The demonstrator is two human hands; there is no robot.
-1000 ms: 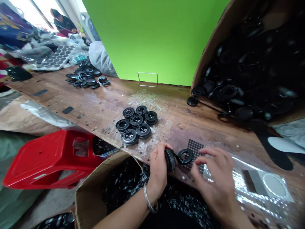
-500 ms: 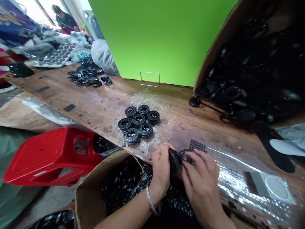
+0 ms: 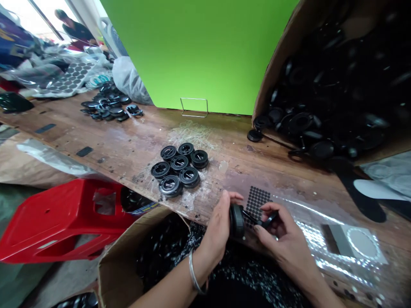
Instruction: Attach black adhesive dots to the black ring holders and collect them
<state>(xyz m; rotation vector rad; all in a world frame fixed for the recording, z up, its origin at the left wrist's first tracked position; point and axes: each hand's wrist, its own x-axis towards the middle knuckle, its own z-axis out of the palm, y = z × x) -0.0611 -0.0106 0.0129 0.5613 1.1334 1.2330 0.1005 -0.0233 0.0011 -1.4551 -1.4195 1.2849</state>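
My left hand [image 3: 217, 229] is closed around a thick round black plastic part with a ribbed rim [image 3: 236, 220], held on edge above the front of the table. Between the thumb and fingers of my right hand [image 3: 287, 235] is a thin black round piece [image 3: 269, 220]. A narrow black strip reaches from this piece toward the ribbed part; whether the two are joined, I cannot tell. Behind my hands lies a sheet of small black round dots [image 3: 256, 199]. To their left, several round black parts [image 3: 180, 163] sit in a tight cluster on the wooden table [image 3: 128, 149].
An open carton of black parts [image 3: 272, 64] stands at the right, beside a green panel [image 3: 199, 51]. Farther left are a pile of black pieces [image 3: 109, 107] and a person [image 3: 75, 30]. Below the edge are a red stool [image 3: 58, 214] and another carton [image 3: 118, 261].
My right hand has turned and drawn back to the right, pulling the thin round piece away from the ribbed part. My left hand still holds its part. The view has shifted slightly.
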